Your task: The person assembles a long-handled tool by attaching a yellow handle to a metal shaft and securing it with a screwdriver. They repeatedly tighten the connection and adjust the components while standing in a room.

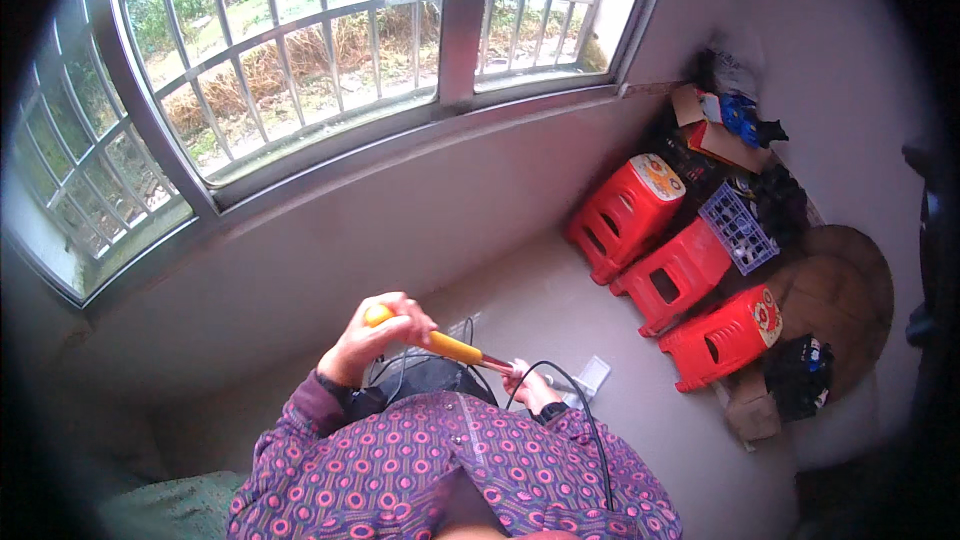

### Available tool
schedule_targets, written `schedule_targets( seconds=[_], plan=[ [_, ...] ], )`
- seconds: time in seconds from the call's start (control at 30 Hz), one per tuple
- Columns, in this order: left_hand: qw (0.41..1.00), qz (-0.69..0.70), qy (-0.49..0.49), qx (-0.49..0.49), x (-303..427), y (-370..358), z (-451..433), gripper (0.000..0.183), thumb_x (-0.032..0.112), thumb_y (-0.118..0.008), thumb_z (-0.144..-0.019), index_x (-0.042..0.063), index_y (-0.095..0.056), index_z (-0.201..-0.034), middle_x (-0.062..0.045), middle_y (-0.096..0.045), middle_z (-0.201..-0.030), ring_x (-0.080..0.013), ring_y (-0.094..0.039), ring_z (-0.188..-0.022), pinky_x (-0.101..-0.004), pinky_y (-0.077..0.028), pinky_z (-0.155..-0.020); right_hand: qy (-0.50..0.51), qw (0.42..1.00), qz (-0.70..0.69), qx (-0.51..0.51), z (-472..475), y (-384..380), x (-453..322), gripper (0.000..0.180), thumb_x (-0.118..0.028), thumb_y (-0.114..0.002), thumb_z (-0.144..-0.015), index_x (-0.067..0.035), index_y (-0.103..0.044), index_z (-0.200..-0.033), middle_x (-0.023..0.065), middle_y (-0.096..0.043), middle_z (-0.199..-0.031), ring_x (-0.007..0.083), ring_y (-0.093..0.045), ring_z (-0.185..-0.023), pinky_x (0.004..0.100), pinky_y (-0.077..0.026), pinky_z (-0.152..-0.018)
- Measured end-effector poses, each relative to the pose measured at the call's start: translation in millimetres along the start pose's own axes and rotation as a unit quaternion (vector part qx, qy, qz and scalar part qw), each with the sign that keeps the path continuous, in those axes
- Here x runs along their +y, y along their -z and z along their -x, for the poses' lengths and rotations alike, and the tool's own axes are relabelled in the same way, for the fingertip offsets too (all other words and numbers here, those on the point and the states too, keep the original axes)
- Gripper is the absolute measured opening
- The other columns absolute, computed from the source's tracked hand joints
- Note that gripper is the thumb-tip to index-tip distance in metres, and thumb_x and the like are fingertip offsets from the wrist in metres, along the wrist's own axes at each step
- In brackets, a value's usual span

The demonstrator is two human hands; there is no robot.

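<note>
My left hand (394,326) is wrapped around the yellow handle (454,348) of a long tool, whose rounded yellow end shows above my thumb. From the handle a thin metal shaft (496,364) runs down to my right hand (531,388), whose fingers close around its far end. What sits at that tip is hidden by my fingers. A black cable (553,366) loops over my right hand and down across my patterned shirt (405,465). More dark cables (470,330) curl over my lap beneath the tool.
A pale flat object (594,375) lies beyond my right hand. Red plastic stools (626,214) stand to the right, near a purple plastic basket (739,227), an open cardboard box (731,142) and a round brown board (840,307). A barred window (300,52) spans the wall ahead.
</note>
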State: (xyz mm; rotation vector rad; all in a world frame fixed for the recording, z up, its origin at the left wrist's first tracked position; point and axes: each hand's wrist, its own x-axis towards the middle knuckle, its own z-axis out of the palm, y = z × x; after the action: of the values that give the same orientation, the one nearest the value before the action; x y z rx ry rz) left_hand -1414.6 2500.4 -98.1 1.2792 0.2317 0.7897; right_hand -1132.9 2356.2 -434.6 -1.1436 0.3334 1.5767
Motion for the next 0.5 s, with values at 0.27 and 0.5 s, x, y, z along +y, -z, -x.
schedule_targets(
  seconds=[0.27, 0.5],
  plan=[
    [0.987, -0.072, -0.125, 0.069, 71, 60, 72, 0.012, 0.012, -0.067, -0.079, 0.007, -0.056, -0.075, -0.005, -0.060, -0.068, -0.0214, -0.063, -0.070, -0.0403, -0.050, -0.084, -0.087, 0.990, 0.081, -0.076, -67, -152, 40, 0.027, -0.035, -0.061, -0.092, -0.009, -0.063, -0.087, 0.0052, -0.065, -0.072, 0.0187, -0.063, -0.057, 0.0290, -0.055, -0.049],
    [0.976, -0.136, -0.172, -0.018, 91, 83, 66, 0.019, 0.005, -0.075, -0.074, 0.007, -0.056, -0.069, -0.006, -0.063, -0.069, -0.0208, -0.065, -0.068, -0.0396, -0.051, -0.083, -0.085, 0.987, 0.104, -0.083, -71, -184, 37, 0.027, -0.037, -0.065, -0.089, -0.010, -0.065, -0.084, 0.0028, -0.064, -0.072, 0.0166, -0.060, -0.058, 0.0285, -0.055, -0.053]
  ],
)
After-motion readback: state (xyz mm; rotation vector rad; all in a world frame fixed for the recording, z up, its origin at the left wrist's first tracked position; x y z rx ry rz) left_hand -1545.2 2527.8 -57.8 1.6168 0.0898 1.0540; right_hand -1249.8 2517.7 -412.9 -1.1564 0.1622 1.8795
